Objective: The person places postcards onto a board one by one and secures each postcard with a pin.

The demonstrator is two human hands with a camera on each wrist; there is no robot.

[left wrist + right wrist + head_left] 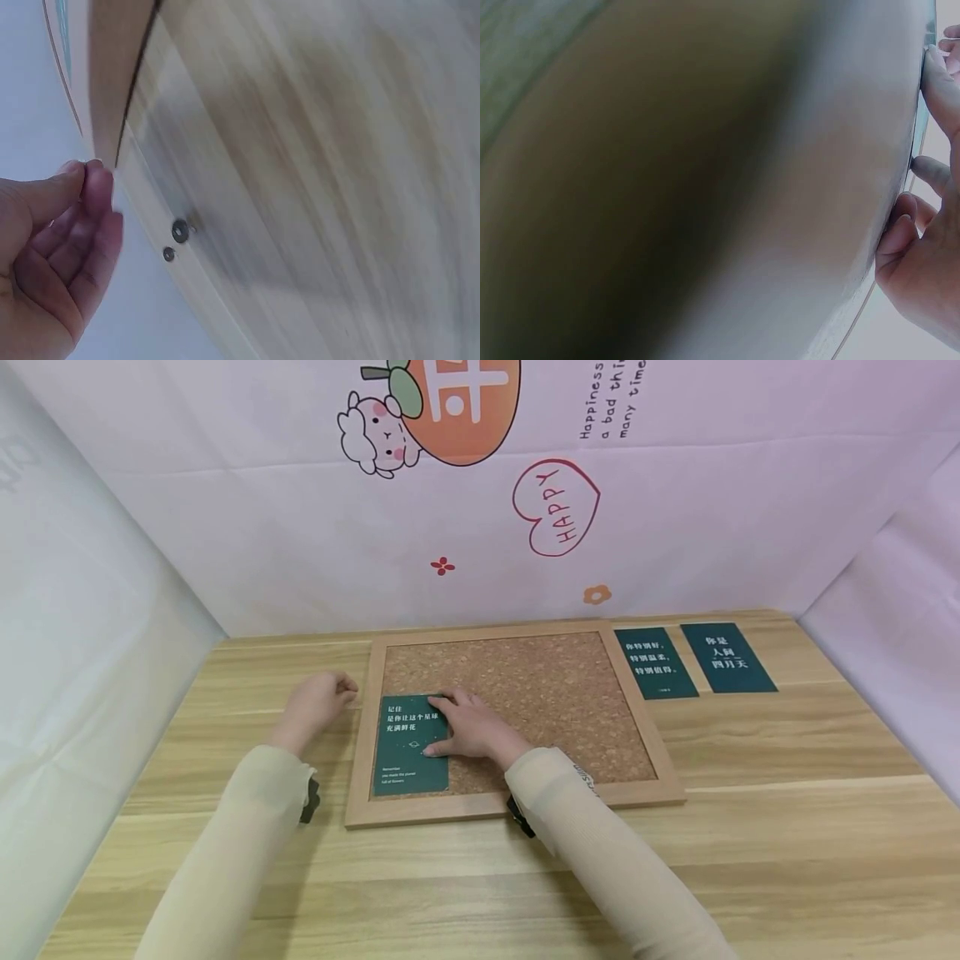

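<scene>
A dark green card (411, 768) with white lettering lies on the left part of a wood-framed corkboard (547, 702). My right hand (476, 727) rests over the card's right edge, thumb and index finger spread and touching it; the other fingers reach over the cork. Just left of the frame, my left hand (315, 702) is raised with thumb and index fingertips together. In the left wrist view those fingers (96, 187) pinch what looks like a thumbtack, mostly hidden. Two round metal thumbtacks (180, 230) lie on the wooden table beyond that hand.
Two more green cards with white text, one beside the board (655, 681) and another farther right (731, 672), lie on the table (810, 827). Behind stands a white printed cloth (300, 552), with white cloth at both sides too.
</scene>
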